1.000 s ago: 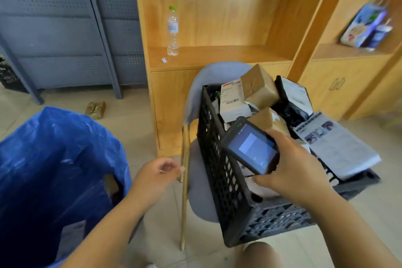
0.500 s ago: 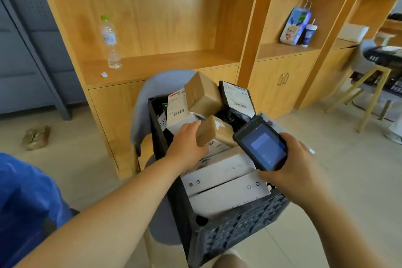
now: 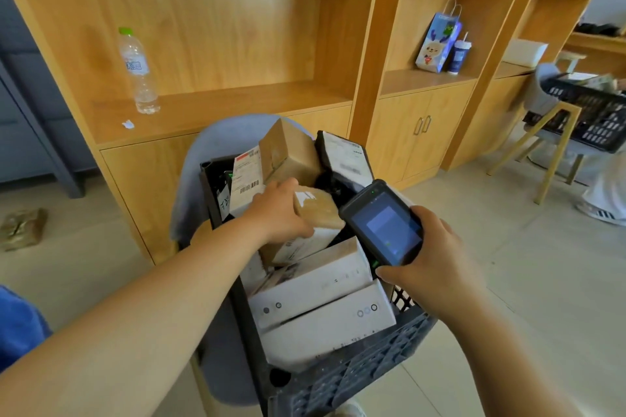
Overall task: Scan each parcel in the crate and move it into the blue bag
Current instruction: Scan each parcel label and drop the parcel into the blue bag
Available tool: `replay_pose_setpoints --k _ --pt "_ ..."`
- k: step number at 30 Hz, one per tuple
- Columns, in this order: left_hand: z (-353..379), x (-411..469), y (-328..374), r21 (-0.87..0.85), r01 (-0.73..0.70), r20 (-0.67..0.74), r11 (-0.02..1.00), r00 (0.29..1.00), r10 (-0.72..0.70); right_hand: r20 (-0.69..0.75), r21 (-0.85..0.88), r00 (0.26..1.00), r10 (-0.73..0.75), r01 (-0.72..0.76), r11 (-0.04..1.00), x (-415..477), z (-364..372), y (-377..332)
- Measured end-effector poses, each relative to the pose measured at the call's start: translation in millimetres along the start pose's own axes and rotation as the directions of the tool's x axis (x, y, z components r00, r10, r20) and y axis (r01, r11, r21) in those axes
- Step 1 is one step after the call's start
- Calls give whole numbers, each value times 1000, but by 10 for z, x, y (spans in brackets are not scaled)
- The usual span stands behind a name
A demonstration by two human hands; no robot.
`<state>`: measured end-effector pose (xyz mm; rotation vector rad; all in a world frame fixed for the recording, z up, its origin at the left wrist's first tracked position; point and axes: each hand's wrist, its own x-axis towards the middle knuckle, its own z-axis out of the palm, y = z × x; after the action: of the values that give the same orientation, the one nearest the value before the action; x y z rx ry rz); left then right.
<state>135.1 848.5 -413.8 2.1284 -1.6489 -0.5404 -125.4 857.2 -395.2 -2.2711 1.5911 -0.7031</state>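
Bottle [image 3: 135,66]: blue lettering on the wrap, too blurred to read.
White parcel [image 3: 246,176]: shipping label with a red strip and two barcodes; the small print is illegible.
Tag [image 3: 223,203]: dark handwritten strokes, not decipherable.
Black mailer [image 3: 343,154]: label with grey lines of print, blurred.
Front white box [image 3: 332,328]: three small circles, no words.
Scanner [image 3: 386,225]: pale blue panel on the screen, no legible text.
Paper bag [image 3: 437,44]: cartoon deer, no legible words.

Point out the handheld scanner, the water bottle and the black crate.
handheld scanner [image 3: 386,230]: head view, on its screen.
water bottle [image 3: 136,65]: head view, on its label.
black crate [image 3: 355,377]: head view, on its near lattice wall.
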Motion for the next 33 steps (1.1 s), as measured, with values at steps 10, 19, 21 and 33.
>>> replay_pose_setpoints --k 10,19,21,33 --pt "-331 -854 -424 -801 32 -219 598 913 -343 -57 33 997 -51 53 998 -108 10 -235" --pt "-234 -1756 -908 -954 -8 -165 300 849 -502 20 74 994 -106 104 992 -363 140 -615" --pt "-247 -1886 -1003 -957 9 -155 291 829 -538 35 74 990 -138 135 988 -440 184 -711" --pt "-337 -2197 -1272 -823 74 -397 564 635 -663 376 -120 824 -424 497 859 -726 225 -1228"
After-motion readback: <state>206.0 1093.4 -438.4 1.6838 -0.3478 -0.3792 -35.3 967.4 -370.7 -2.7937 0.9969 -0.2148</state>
